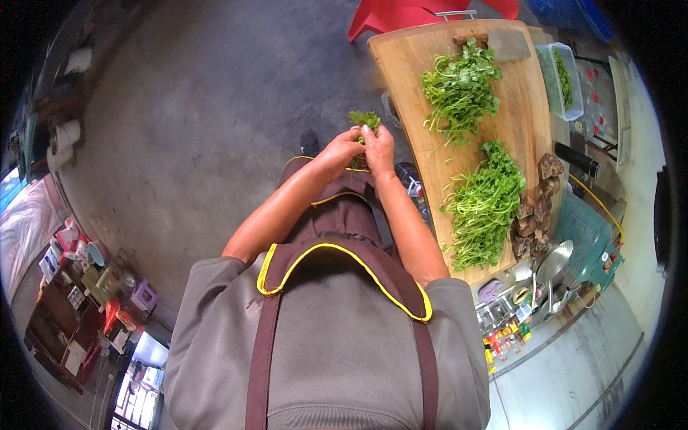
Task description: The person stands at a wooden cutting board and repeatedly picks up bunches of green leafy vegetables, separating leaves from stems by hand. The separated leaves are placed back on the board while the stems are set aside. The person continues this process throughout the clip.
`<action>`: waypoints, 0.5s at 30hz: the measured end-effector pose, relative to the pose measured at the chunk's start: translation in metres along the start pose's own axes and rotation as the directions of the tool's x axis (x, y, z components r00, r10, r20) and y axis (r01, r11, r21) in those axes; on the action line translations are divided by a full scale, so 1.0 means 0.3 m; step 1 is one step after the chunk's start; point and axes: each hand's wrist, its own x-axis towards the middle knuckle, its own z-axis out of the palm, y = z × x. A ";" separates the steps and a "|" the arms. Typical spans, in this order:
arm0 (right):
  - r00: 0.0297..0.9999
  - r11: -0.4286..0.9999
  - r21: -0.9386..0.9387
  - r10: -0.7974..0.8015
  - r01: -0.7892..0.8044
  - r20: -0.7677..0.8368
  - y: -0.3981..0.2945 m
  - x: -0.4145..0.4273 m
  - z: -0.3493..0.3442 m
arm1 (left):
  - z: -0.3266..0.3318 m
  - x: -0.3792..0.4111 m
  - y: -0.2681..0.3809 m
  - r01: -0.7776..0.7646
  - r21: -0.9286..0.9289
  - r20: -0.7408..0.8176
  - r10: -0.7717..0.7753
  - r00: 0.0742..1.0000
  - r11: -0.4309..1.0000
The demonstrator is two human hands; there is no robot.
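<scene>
A small sprig of leafy green herb, apparently cilantro (365, 117), is pinched between both hands above my lap. My left hand (344, 148) grips it from the left, thumb and fingers meeting at the stems. My right hand (379, 148) closes on it from the other side, its thumb near the leaves. Some stems hang below the fingers, partly hidden. On the wooden table (411, 80) to my right lie two loose heaps of the same kind of greens, a farther heap (466, 88) and a nearer heap (489, 209).
A cleaver (508, 45) lies at the table's far end. Brown lumps (532, 220) line its right edge. Beyond stand a plastic container (574, 102) of greens, a green crate (586, 231) and a skimmer (555, 260). Red plastic furniture (376, 16) stands ahead; shelving (64, 322) is left.
</scene>
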 end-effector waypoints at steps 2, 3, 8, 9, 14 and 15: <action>0.994 0.985 0.134 0.112 -0.112 0.012 -0.031 0.013 0.021 | 0.000 -0.018 0.035 0.046 -0.081 -0.018 -0.047 0.999 0.996; 0.989 0.967 0.207 0.150 -0.148 0.006 -0.020 0.022 0.024 | 0.002 -0.028 0.050 0.068 -0.123 -0.025 -0.071 0.997 0.990; 0.956 0.824 0.496 0.290 -0.274 0.045 0.066 0.087 -0.010 | -0.027 -0.050 0.039 -0.041 0.007 -0.042 0.041 0.998 0.999; 0.950 0.799 0.524 0.306 -0.295 0.069 0.081 0.093 -0.021 | -0.037 -0.061 0.037 -0.033 -0.012 -0.036 0.033 0.999 0.999; 0.930 0.740 0.564 0.294 -0.366 0.218 0.157 0.097 -0.057 | -0.087 -0.078 -0.022 0.011 -0.096 -0.035 -0.014 0.999 0.995; 0.928 0.738 0.563 0.308 -0.372 0.209 0.175 0.098 -0.062 | -0.092 -0.077 -0.029 0.020 -0.122 -0.031 -0.024 0.999 0.992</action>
